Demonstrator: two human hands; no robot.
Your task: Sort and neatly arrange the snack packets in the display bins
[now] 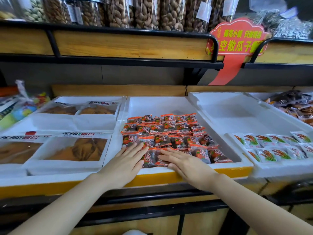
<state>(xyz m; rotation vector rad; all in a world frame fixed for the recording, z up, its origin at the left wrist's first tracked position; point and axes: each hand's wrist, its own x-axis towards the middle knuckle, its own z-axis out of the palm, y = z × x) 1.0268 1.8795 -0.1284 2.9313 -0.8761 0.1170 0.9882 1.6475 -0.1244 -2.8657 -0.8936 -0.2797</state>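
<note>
Left grip: I see my left grip [126,164] open and flat. Its fingers are straight and rest on the red snack packets [166,134] at the front left of the middle bin [157,100].
Right grip: My right grip [183,162] is open and flat too. Its fingers point to the left and press on the front row of the same packets. The heel of it sits on the bin's front rim.
Between the grips: The two sets of fingertips are near each other, with one or two packets showing between them.
Red snack packets: They lie in rows in the front and middle of the middle bin. White floor shows at the back.
Left bin: Big flat packs [76,146] with brown snacks inside lie side by side in white trays.
Right bin: Small white packets [277,146] with orange and green pictures lie in rows at the front of the right bin [228,106].
Far right: I see dark and orange packets [294,104] in one more bin.
Shelf above: Clear jars of nuts [145,12] stand in a row.
Red sign [235,38]: It hangs at the right end of that shelf.
</note>
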